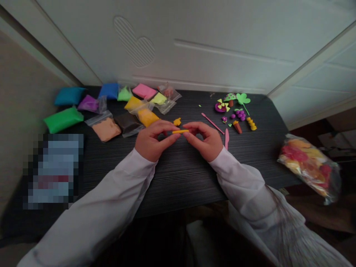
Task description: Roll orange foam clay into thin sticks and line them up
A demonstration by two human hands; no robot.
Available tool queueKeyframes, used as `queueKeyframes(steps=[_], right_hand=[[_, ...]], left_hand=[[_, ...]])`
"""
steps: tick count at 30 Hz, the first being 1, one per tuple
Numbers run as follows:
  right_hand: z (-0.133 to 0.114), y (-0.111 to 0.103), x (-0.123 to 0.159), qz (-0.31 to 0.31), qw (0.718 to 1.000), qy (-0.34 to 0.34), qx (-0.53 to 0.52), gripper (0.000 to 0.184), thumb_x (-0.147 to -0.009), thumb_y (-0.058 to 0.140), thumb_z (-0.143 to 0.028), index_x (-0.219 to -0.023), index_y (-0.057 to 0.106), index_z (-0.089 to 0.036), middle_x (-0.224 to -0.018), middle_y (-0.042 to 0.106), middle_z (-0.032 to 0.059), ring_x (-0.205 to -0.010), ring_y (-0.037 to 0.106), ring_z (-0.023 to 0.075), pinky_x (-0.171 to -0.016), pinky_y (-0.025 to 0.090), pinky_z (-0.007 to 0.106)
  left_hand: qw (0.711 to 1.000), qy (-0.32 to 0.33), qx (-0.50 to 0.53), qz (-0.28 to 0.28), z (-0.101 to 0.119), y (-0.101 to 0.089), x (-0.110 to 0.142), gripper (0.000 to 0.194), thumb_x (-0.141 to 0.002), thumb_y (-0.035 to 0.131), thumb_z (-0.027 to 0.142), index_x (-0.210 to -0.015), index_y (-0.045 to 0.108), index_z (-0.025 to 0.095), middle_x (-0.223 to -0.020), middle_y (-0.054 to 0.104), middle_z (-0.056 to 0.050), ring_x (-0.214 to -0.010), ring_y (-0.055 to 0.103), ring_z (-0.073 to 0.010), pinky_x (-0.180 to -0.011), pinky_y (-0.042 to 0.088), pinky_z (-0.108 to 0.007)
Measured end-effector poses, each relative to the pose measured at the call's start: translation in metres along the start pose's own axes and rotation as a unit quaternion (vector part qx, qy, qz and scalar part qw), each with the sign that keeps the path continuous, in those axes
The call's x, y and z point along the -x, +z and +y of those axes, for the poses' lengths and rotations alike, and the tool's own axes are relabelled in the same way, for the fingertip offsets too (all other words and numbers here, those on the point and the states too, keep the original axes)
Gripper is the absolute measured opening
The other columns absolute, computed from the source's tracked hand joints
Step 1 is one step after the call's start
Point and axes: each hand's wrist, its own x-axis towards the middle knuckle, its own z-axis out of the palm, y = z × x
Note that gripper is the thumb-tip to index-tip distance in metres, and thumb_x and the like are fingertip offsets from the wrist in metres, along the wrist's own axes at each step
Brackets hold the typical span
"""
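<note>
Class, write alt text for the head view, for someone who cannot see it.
Left hand and right hand pinch a thin orange-yellow strip above a dark table; bags of coloured clay lie left, small models and pink tools right.

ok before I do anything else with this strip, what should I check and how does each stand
1. Left hand and right hand both on the orange strip: ok.
2. Strip in one piece: ok, as far as it shows.
3. Space just beyond the strip clear: not ok, small orange piece there.
4. Pink knife out of the hands: ok.
5. Orange clay bag sealed: cannot tell.
</note>
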Motion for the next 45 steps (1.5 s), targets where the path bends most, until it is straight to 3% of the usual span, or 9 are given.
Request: queueKeyframes(steps=[23,45], right_hand=[[-0.001,-0.001,0.000,-0.020,0.998,-0.015,0.060,0.016,-0.075,0.056,-0.028,-0.088,0.061,-0.021,-0.079,0.063,0.0007,-0.071,0.056,0.0123,-0.067,0.045,0.028],[0.002,-0.002,0.000,-0.021,0.998,0.004,0.065,0.015,-0.074,0.057,-0.029,-0.086,0.061,-0.022,-0.076,0.062,0.0006,-0.070,0.055,0.0136,-0.067,0.045,0.029]], left_hand=[[0.999,-0.019,0.038,-0.029,0.007,0.000,0.001,0.016,-0.068,0.063,0.022,-0.084,0.065,0.017,-0.084,0.065,-0.007,-0.080,0.058,-0.0149,-0.065,0.045,-0.026],[0.998,-0.027,0.051,-0.023,0.010,0.000,0.001,0.014,-0.069,0.063,0.021,-0.083,0.064,0.018,-0.083,0.065,-0.006,-0.080,0.058,-0.0151,-0.065,0.045,-0.027]])
